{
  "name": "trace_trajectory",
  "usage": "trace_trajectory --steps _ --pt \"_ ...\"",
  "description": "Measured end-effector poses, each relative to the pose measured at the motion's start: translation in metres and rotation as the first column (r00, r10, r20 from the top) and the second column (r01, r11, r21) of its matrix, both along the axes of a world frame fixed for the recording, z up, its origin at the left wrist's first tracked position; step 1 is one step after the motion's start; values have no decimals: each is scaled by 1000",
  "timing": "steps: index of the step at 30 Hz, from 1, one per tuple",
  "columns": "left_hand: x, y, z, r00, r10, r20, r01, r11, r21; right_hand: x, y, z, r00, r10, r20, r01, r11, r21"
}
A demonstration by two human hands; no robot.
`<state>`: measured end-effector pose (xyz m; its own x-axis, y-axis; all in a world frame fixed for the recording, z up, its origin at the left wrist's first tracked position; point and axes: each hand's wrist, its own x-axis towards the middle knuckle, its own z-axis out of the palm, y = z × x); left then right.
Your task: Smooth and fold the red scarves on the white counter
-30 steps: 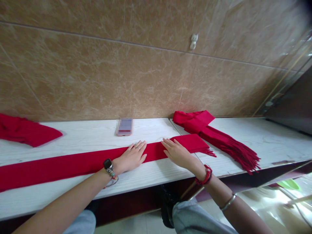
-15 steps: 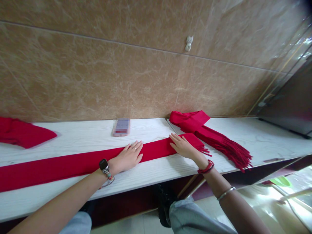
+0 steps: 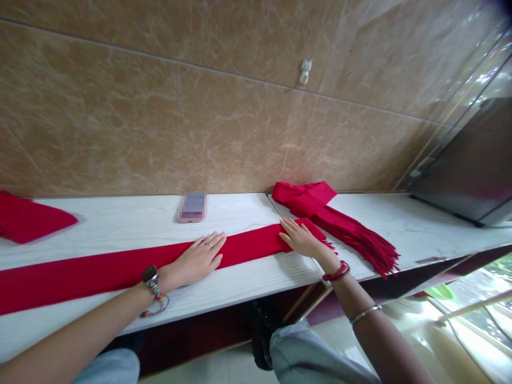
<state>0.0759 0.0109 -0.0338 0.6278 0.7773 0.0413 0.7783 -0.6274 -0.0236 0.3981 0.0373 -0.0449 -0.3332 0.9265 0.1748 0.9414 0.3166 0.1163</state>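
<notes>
A long red scarf [image 3: 100, 268] lies flat in a narrow strip along the white tabletop [image 3: 236, 210], running out of view at the left. Both of my hands rest on it. My left hand [image 3: 196, 258] is spread near the middle of the visible strip, palm down. Close to the fringed right end, my right hand [image 3: 302, 238] lies flat with its fingers extended. Just beyond that end is a second red scarf [image 3: 320, 200], loosely folded over itself, its long fringe hanging toward the front edge. Neither hand grips the cloth.
More red cloth [image 3: 38, 217] lies at the far left. A phone [image 3: 192, 208] sits by the tiled wall [image 3: 160, 117]. A small white cat-shaped hook [image 3: 305, 71] is on the wall. A dark appliance or box [image 3: 468, 165] stands at the right.
The view has shifted slightly, so most things appear a little further left. My left hand has slid slightly left along the scarf; my right hand stays near the fringed end.
</notes>
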Motion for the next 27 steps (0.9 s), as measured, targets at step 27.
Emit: trace_trajectory --steps 27 --pt "24 10 21 977 -207 48 211 972 -107 -21 -1 3 982 177 -71 -175 984 41"
